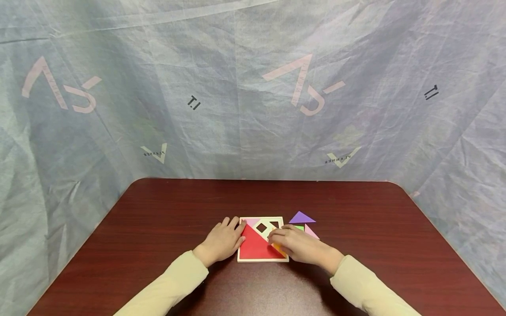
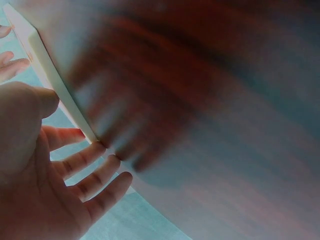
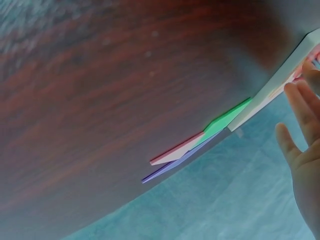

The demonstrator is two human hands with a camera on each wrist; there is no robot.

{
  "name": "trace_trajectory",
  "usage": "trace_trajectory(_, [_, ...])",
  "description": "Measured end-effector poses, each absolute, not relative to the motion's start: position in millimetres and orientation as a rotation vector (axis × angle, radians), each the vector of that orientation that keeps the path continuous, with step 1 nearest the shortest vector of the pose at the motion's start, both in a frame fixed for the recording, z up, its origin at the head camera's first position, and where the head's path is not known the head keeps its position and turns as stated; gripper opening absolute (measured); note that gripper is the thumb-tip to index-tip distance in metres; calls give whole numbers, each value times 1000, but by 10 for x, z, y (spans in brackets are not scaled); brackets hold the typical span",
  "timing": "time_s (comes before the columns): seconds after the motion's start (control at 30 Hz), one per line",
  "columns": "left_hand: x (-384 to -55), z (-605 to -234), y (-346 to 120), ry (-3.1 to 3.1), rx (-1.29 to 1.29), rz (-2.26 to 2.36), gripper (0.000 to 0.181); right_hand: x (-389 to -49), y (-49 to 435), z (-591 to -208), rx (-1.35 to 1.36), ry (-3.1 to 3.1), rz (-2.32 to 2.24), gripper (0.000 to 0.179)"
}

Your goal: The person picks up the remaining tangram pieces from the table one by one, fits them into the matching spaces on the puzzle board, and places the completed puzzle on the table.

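Note:
A tangram board (image 1: pixel 262 261) with a white frame lies on the table in the head view. A large red area (image 1: pixel 254 245) fills its lower left half, and a pink piece (image 1: pixel 251 221) shows along the top. My left hand (image 1: pixel 223 240) rests on the board's left edge, fingers spread and fairly straight; the left wrist view has them along the white rim (image 2: pixel 65 100). Over the board's right side, my right hand (image 1: pixel 300 245) bends its fingers down and holds an orange tangram piece (image 1: pixel 279 249) between fingertips and thumb. The hand covers part of that piece.
Right of the board lie a purple triangle (image 1: pixel 302 217), a pink triangle (image 1: pixel 311 231) and a green piece (image 3: pixel 225 120), partly hidden by my right hand in the head view. Dark openings (image 1: pixel 262 227) show in the board's upper right. A grey cloth (image 1: pixel 245 131) hangs behind the table.

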State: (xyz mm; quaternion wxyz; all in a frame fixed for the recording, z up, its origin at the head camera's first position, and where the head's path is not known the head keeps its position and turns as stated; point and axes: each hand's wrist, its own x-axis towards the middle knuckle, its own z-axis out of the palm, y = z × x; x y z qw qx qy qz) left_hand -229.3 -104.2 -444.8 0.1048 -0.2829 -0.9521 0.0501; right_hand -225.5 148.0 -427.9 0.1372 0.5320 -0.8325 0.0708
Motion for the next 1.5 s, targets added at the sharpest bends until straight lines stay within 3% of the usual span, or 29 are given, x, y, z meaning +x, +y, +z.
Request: trace_trajectory(1.5, [-2291,-4463,-1048,-2806,-842,157,45,-2391,2009,-4326,1196,-2552,213,28])
